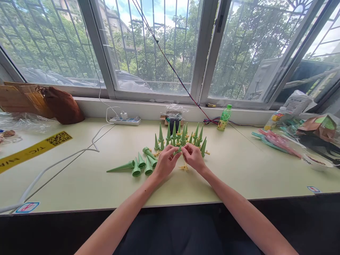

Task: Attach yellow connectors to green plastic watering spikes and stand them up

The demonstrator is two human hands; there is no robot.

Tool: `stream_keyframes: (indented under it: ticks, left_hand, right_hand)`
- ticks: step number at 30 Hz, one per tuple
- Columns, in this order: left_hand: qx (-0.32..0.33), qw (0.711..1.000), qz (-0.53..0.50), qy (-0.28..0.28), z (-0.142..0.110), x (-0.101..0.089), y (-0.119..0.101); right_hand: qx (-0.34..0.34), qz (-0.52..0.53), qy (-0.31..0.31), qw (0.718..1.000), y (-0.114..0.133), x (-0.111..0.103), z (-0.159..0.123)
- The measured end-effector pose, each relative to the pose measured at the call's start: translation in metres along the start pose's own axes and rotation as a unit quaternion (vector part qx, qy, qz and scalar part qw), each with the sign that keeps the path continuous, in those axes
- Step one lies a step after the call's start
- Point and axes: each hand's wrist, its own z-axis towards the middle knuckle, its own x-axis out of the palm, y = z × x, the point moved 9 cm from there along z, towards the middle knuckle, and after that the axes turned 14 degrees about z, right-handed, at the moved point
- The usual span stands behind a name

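Your left hand (166, 161) is pinching a tapered green plastic spike (179, 150) above the smooth, pale tabletop (239, 173). Your right hand's (196, 158) fingertips are pressing together beside its end, their grip too small to tell. Sharp upright green cones (196, 132) are clustering behind; hollow, wide-mouthed ones (136, 171) are sitting leftward, yellow plastic pieces (183, 168) lying nearer you.
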Motion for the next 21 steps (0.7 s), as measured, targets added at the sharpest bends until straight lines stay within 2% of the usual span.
stream_keyframes:
  ticks: [9, 21]
  left_hand:
    - [-0.009, 1.0, -0.013, 0.004, 0.0, 0.001, 0.002]
    - [-0.029, 0.998, -0.059, 0.006, 0.001, 0.002, 0.0]
  right_hand:
    - [0.032, 0.014, -0.001, 0.999, -0.004, -0.001, -0.001]
    - [-0.041, -0.043, -0.027, 0.998, 0.011, -0.004, -0.002]
